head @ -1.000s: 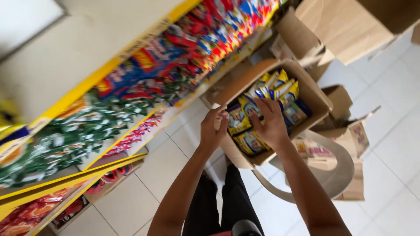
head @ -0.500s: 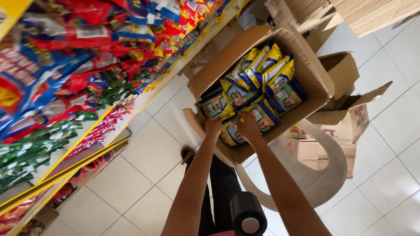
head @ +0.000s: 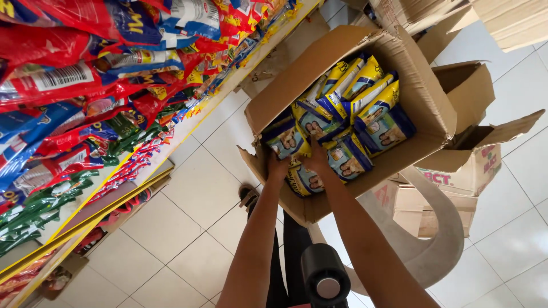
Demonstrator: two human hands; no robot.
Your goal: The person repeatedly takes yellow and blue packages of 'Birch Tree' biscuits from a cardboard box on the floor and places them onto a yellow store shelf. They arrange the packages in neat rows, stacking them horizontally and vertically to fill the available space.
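Observation:
An open cardboard box [head: 422, 97] rests on a pale plastic chair [head: 439, 239] and is packed with several blue and yellow packets [head: 359, 114]. Both my hands reach into its near end. My left hand [head: 278, 166] and my right hand [head: 315, 161] are closed together on one blue and yellow packet [head: 305, 179] at the box's front edge. My forearms run up from the bottom of the view.
A shelf unit with yellow edges [head: 171, 142] on the left is stuffed with red, blue and green snack bags [head: 85, 85]. More cardboard boxes [head: 474, 165] stand behind the chair. A black round object [head: 325, 279] sits at the bottom centre. The floor is white tile [head: 188, 222].
The view has swung down and closer to the box. My hands have shifted from the middle packets to the near end and closed on one packet.

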